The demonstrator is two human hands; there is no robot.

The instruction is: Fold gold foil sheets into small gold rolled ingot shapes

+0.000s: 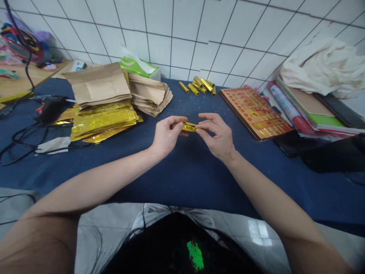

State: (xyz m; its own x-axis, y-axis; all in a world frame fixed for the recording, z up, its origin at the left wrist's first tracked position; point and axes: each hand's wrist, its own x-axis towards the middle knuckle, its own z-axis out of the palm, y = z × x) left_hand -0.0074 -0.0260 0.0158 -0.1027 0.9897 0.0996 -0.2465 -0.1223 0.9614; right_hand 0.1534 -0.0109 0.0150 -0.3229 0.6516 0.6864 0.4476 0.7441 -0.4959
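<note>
My left hand (167,133) and my right hand (218,135) meet above the dark blue table cloth (185,171), both pinched on one small rolled piece of gold foil paper (189,127) held between them. Each hand grips an end with thumb and fingers closed. A stack of gold foil sheets (104,121) lies to the left of my hands. Several finished gold rolls (197,86) lie at the back of the table near the tiled wall.
Brown paper stacks (149,95) and a brown sheet (98,84) sit at the back left beside a green tissue box (137,66). A black glue gun (51,107) with cables lies far left. A gold-and-red printed pack (255,112), books (310,110) and crumpled cloth (322,66) fill the right.
</note>
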